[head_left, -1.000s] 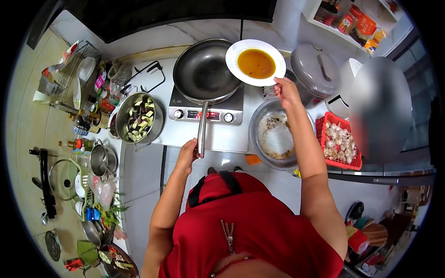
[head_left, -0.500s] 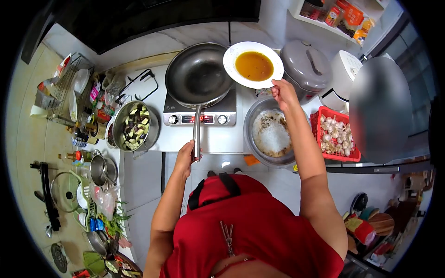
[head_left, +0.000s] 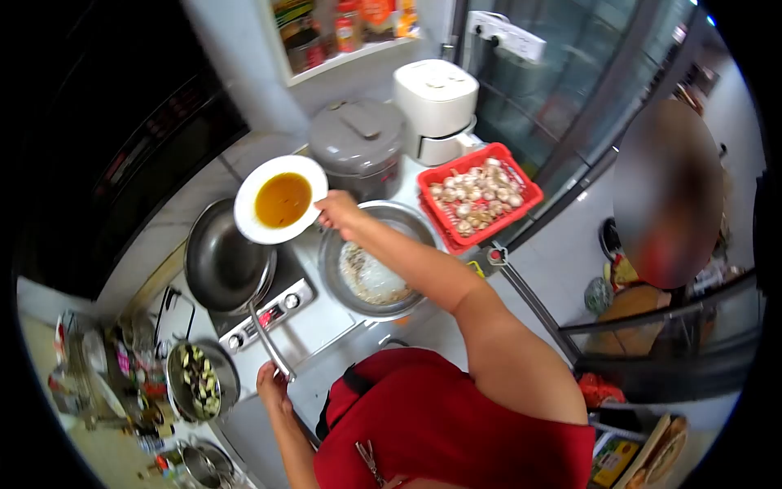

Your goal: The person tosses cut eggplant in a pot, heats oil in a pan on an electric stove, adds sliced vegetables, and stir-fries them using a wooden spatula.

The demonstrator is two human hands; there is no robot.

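The right hand (head_left: 338, 210) grips the plate (head_left: 244, 204) by its rim, above the counter (head_left: 330, 321) near its back edge; the liquid (head_left: 283, 200) is on it. The wok (head_left: 216, 261) shows no food; cut eggplant (head_left: 199, 379) sits in the pot (head_left: 230, 379) near the counter's inner corner. The left hand (head_left: 274, 389) meets the handle (head_left: 269, 344); whether it is closed, one cannot tell.

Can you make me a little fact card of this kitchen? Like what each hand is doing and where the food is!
Right grip: holds the white plate by its edge
On the plate: amber liquid
Left grip: at the end of the pan handle; exact hold unclear
Dark pan: on the cooktop
Metal pot: cut vegetable pieces
Red basket: garlic bulbs
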